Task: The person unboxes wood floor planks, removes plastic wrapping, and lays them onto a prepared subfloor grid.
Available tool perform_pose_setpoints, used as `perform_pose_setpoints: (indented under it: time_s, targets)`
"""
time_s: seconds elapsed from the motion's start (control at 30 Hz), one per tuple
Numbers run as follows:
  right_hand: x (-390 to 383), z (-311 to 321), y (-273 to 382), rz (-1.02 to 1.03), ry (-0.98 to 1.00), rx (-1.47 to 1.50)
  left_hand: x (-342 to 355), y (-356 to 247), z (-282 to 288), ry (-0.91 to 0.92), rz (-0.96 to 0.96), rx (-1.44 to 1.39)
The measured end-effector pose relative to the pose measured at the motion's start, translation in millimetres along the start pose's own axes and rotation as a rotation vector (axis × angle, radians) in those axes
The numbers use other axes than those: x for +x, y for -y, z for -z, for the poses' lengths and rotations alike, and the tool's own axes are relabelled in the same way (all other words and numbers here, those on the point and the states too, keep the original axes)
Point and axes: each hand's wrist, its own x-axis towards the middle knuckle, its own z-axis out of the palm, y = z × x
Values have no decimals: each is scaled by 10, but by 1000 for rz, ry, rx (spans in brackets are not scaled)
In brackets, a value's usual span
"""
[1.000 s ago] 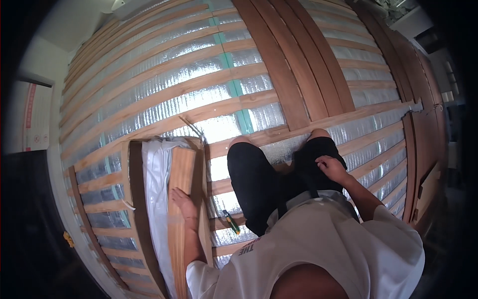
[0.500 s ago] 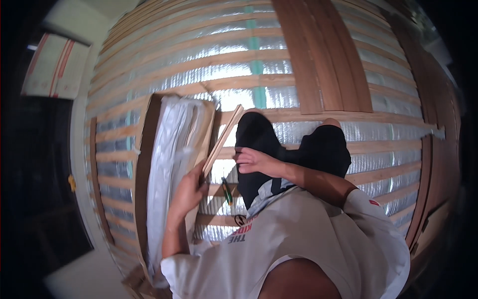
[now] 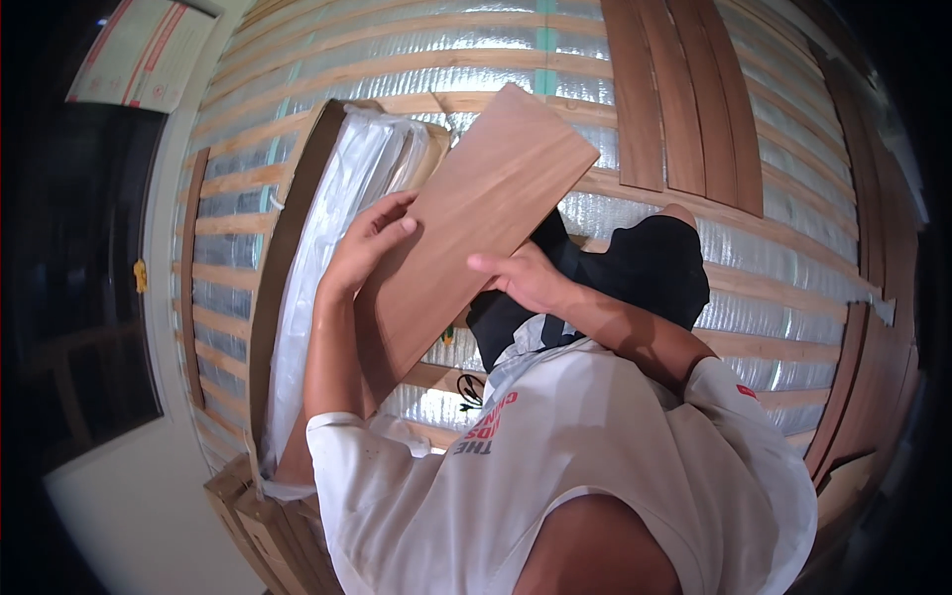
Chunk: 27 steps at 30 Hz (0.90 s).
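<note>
I hold a brown wooden floor plank (image 3: 466, 218) tilted up in front of me with both hands. My left hand (image 3: 369, 243) grips its left edge, fingers curled over the face. My right hand (image 3: 521, 278) grips its lower right edge. The plank has come out of a pack of planks (image 3: 327, 248) wrapped in clear plastic, which lies to my left on the floor battens. My knees in black shorts (image 3: 645, 268) rest on the battens below the plank.
The floor is silver foil insulation with wooden battens (image 3: 397, 59) running across it. Several laid planks (image 3: 684, 99) sit at the upper right, more along the right edge (image 3: 873, 367). A dark window (image 3: 79, 268) and a pale wall (image 3: 129, 506) stand at the left.
The plank was standing edge-on at the pack; now it is lifted clear and turned face up, with both hands on it. My right hand has come over from my knee to grip it.
</note>
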Motion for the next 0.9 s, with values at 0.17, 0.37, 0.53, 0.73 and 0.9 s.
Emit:
perform_pose_setpoints:
  time_s: [0.17,0.37,0.53,0.73,0.9]
  targets:
    - [-160,320,261,136,-70,87,-348,782,502,-103,64,7]
    - [-206,296,567,208,-280,-38,-1702,1942,852,-131,394,97]
    - [-424,1004,752,220,-400,3,-1630,2154,774,-111,481,465]
    - [-741,1304,1163,289,-509,41,-1677,2564,464,-198,498,524]
    - [-870,1715,2130,559,-380,97,-649,1870,19,-254,430,601]
